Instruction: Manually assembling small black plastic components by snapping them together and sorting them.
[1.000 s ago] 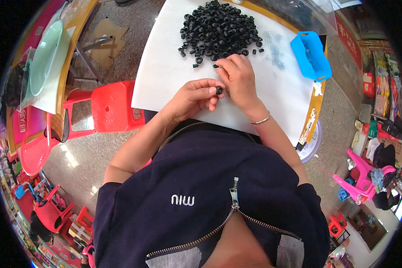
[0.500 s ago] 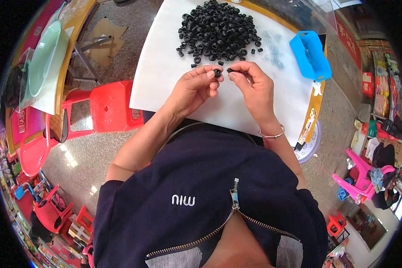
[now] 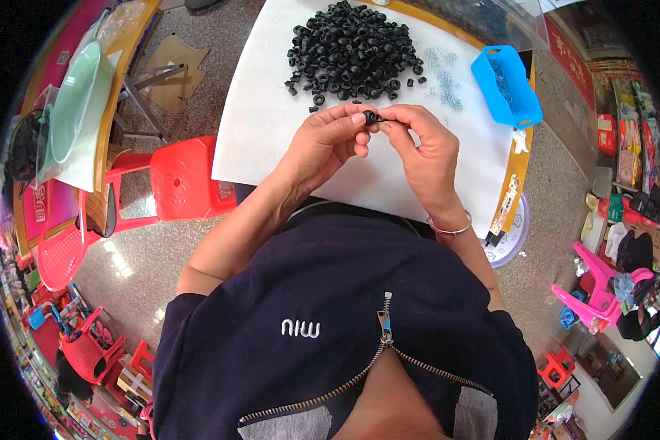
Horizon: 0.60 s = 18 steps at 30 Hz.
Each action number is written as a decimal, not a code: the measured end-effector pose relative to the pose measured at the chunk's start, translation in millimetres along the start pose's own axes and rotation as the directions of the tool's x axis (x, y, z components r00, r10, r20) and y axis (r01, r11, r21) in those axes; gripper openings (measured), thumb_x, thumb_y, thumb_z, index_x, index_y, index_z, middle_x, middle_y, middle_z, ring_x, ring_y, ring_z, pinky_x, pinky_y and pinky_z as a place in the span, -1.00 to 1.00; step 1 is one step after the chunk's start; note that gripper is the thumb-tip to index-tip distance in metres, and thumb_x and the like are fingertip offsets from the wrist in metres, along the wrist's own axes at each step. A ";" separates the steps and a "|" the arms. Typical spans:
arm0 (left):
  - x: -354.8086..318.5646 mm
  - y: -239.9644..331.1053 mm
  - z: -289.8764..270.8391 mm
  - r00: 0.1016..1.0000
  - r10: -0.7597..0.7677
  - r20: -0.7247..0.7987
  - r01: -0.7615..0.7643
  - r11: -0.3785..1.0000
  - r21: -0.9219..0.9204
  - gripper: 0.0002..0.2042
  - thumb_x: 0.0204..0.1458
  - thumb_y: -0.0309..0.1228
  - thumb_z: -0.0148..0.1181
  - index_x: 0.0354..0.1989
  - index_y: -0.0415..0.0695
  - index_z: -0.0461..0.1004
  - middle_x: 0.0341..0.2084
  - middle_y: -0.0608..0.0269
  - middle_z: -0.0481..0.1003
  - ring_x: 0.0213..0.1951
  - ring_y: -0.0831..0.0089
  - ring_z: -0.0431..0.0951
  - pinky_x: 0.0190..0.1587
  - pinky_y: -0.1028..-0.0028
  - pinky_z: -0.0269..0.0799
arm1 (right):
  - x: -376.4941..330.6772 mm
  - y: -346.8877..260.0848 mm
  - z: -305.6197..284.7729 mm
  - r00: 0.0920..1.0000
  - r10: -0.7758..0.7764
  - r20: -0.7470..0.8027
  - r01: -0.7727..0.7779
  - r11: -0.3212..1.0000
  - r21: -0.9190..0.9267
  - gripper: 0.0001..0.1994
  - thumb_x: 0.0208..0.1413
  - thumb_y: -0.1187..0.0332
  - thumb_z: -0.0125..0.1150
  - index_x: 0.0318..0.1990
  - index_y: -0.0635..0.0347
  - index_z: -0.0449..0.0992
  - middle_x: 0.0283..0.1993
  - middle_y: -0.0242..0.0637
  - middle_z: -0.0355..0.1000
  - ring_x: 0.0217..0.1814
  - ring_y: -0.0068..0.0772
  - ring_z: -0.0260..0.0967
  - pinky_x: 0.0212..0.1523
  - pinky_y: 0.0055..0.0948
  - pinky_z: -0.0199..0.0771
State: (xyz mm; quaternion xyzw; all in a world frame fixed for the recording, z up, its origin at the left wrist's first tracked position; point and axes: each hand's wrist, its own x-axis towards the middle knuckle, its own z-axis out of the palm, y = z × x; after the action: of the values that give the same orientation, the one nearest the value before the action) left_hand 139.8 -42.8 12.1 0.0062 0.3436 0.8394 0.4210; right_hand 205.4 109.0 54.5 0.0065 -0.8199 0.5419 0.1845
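Above the near part of the white tabletop [image 3: 271, 139], my left hand [image 3: 323, 143] pinches a small round black part with a hole [image 3: 371, 117] between thumb and fingers. From the other side, my right hand [image 3: 425, 150] is closed in a pinch at that part, with a smaller black piece [image 3: 383, 120] at its fingertips. The two pieces seem to meet; the fingers hide most of the smaller one. A heap of small black ring-like and barrel-like parts [image 3: 352, 51] lies just beyond my hands, with a few strays at its near edge.
Small thin silvery-blue bits [image 3: 445, 81] are scattered right of the heap. A blue plastic basket [image 3: 524, 114] with similar bits stands at the right edge. A red stool [image 3: 176, 180] is at the left, near a table with a green basin [image 3: 81, 103].
The right fingertips have closed the gap to the part in my left hand, bringing the small piece against it. My left hand has shifted slightly right. The view has moved slightly.
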 end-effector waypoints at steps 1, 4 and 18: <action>0.0 -1.0 -1.1 1.000 -0.001 0.001 0.001 1.000 0.001 -0.74 0.12 -0.42 0.07 -0.07 -0.30 0.37 -0.34 0.14 0.48 -0.46 0.57 0.45 -0.40 0.61 0.42 | -0.3 0.0 0.1 1.000 -0.005 0.008 0.006 1.000 -0.005 -0.83 0.01 0.63 0.11 -0.23 0.27 0.51 -0.27 -0.25 0.47 -0.28 -0.45 0.50 -0.29 -0.55 0.47; -1.0 -1.0 -2.3 1.000 -0.007 0.011 0.007 1.000 0.003 -0.75 0.11 -0.43 0.07 -0.07 -0.29 0.37 -0.33 0.13 0.49 -0.45 0.57 0.45 -0.40 0.60 0.42 | -0.8 1.0 0.5 0.999 -0.036 0.020 0.037 0.998 -0.044 -0.82 -0.01 0.64 0.12 -0.23 0.26 0.51 -0.26 -0.24 0.46 -0.29 -0.44 0.50 -0.30 -0.53 0.49; -6.5 1.4 3.9 0.994 0.031 -0.106 -0.011 0.983 0.184 -0.77 0.11 -0.48 0.07 -0.10 -0.34 0.39 -0.35 0.13 0.50 -0.44 0.54 0.48 -0.35 0.54 0.49 | -3.2 7.8 4.1 0.972 -0.225 0.061 0.233 0.936 -0.262 -0.80 -0.12 0.63 0.18 -0.27 0.24 0.49 -0.31 -0.20 0.42 -0.30 -0.21 0.41 -0.32 -0.36 0.44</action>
State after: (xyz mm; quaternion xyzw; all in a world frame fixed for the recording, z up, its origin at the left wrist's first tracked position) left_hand 144.2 -45.7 17.7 0.0028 0.4416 0.8079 0.3903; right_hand 205.6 108.0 45.3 0.0851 -0.8820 0.4007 0.2330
